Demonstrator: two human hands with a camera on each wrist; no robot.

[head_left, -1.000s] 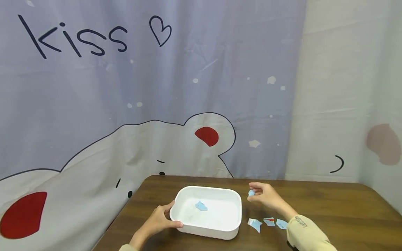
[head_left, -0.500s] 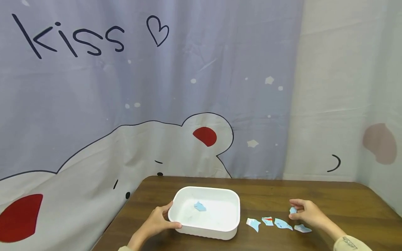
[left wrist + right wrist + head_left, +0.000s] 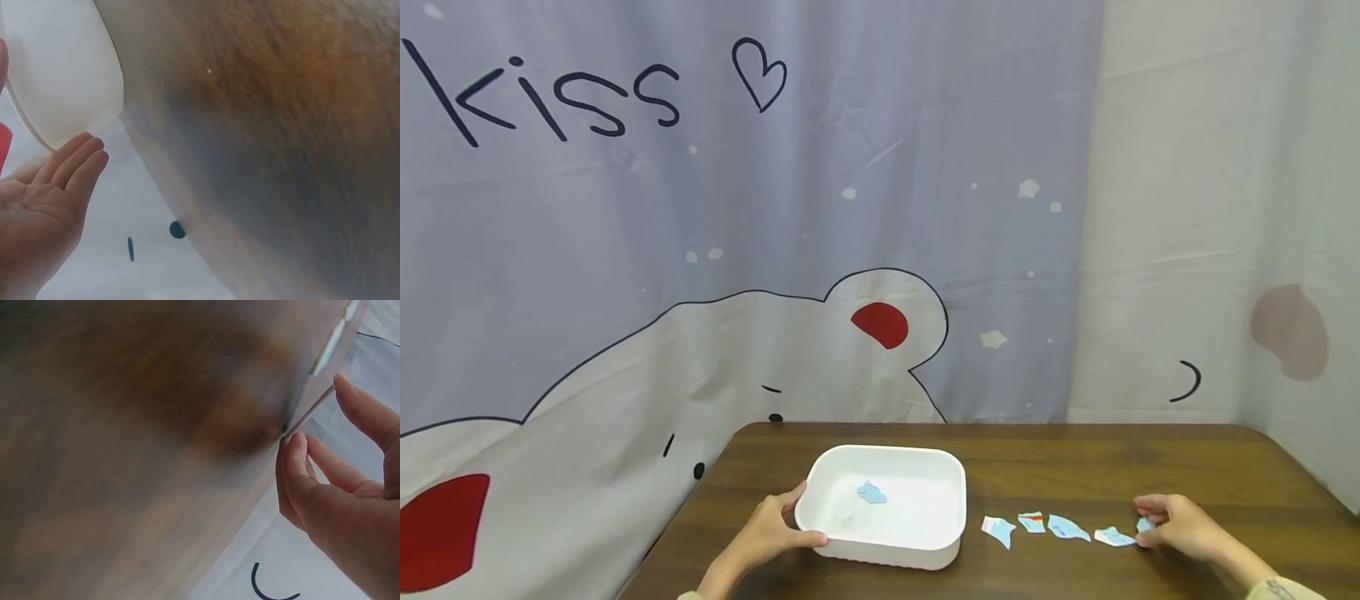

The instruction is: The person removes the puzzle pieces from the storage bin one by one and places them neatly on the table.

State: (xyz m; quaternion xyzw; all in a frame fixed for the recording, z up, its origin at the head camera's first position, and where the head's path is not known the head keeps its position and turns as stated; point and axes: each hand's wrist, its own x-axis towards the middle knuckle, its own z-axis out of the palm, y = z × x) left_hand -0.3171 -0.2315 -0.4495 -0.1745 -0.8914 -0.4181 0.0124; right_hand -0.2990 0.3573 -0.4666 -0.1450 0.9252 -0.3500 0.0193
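My left hand (image 3: 767,529) holds the near-left corner of a white plastic tub (image 3: 955,517), with the thumb along the front and the fingers at the left side. In the left wrist view the fingers (image 3: 78,162) lie nearly straight against the tub's outside. Inside the tub sits one light blue puzzle piece (image 3: 872,492). At the right, my right hand (image 3: 1187,529) pinches another thin, flat puzzle piece (image 3: 1144,525) between thumb and fingertips. The right wrist view shows this piece (image 3: 310,411) edge-on, tilted, low over the table.
Several irregular pieces lie in a row on the brown wooden table (image 3: 1060,467), between tub and right hand: a pale blue one (image 3: 1000,529), a red-striped one (image 3: 1032,522) and others. A printed curtain (image 3: 1000,250) hangs behind the table.
My right hand has moved right and down from beside the tub to the row's right end, carrying its piece. My left hand stays at the tub; the view has turned slightly right.
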